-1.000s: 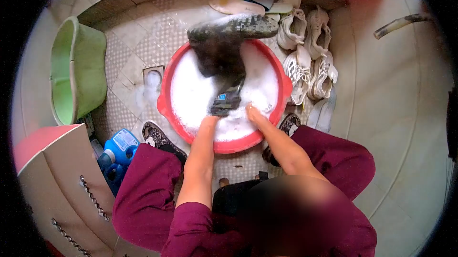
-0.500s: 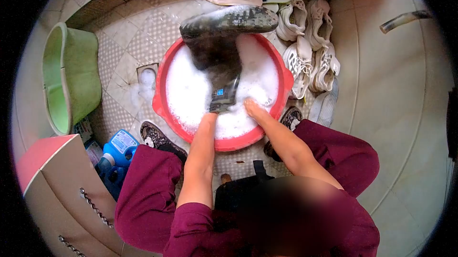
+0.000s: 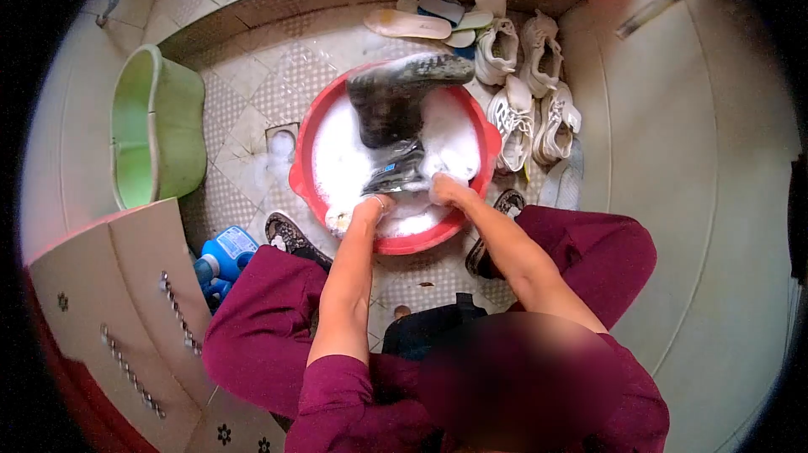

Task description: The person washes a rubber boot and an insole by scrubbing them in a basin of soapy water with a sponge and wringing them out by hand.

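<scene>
A dark, wet rubber boot (image 3: 389, 112) with a small blue label is in the red basin (image 3: 300, 137), its sole turned up toward the far rim and streaked with foam. Its shaft is creased, and the opening points toward me. At the opening's left edge, my left hand (image 3: 376, 203) is closed on the boot, fingers partly covered by suds. My right hand (image 3: 449, 190) grips the opening's right side, its fingertips sunk in foam. White suds (image 3: 332, 154) fill the basin around the boot.
Several white sneakers (image 3: 512, 121) stand right of the basin, with insoles (image 3: 408, 24) beyond it. A green tub (image 3: 181, 129) is at left, near a blue detergent bottle (image 3: 229, 251) and a cabinet (image 3: 109, 302). A metal pipe (image 3: 665, 7) juts from the right wall.
The boot has come down lower into the basin, and its shaft has bent and creased. My right hand has moved closer to the boot's opening. The camera view has shifted slightly.
</scene>
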### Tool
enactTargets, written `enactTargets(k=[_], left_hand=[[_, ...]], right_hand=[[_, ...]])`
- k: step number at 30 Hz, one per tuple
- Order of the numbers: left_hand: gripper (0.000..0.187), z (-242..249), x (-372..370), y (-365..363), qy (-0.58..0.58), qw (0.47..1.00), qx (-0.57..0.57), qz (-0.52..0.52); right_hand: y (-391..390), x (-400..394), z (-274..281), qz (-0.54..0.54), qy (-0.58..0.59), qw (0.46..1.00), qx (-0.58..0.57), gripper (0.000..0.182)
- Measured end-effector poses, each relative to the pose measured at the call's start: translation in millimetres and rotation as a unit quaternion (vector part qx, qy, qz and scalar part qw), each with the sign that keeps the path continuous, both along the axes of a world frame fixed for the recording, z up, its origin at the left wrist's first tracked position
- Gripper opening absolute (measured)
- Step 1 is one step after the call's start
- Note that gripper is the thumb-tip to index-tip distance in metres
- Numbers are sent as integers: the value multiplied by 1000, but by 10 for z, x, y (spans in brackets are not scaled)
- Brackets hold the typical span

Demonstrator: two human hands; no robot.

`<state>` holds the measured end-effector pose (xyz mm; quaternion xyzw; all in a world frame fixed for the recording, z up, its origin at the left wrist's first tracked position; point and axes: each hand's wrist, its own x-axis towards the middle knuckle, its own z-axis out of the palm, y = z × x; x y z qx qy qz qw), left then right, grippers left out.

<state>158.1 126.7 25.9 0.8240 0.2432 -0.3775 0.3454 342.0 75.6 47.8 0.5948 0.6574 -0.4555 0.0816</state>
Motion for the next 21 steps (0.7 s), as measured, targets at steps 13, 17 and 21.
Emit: enactTargets(k=[13,17,21], left_hand=[[88,1553,-206,-427,-90,932,-67,345],[65,1635,-223,-706,-66,960,131,238],[27,1780,-375,-867,-172,905,336,197]], right_hand=[[-3,6,1796,-134,147,977,-82,15],[155,-131,1960,126,67,985,101,15],[141,-227,2484,226,34,948,221,21]])
